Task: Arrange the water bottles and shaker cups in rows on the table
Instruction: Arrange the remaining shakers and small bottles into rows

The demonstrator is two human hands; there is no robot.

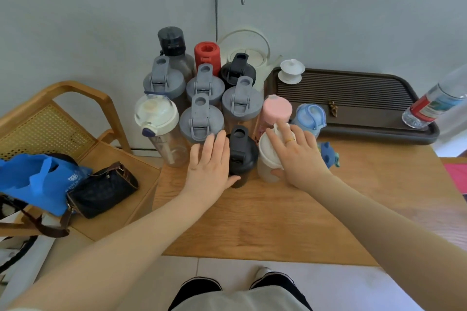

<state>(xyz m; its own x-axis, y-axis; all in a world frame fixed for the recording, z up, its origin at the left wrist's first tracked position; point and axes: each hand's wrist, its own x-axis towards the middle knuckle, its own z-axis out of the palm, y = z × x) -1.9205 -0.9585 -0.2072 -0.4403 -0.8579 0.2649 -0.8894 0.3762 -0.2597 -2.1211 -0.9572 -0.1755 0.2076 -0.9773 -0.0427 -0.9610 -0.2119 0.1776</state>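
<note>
While left hand [209, 164] lay flat-fingered against matte black shaker [240, 156] (thumb at base), right hand [298, 156] clasped frosted white-lidded cup [269, 159].

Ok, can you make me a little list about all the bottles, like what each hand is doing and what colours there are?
left hand: flat against the side of the black shaker, thumb at its base
right hand: wrapped over the white cup, wearing a gold ring
grey-lidded shakers: four, clustered behind the hands, e.g.
other colours: red bottle, pink bottle, light blue bottle
tray: dark tea tray on the right, holding a white lidded cup
table: wooden
</note>
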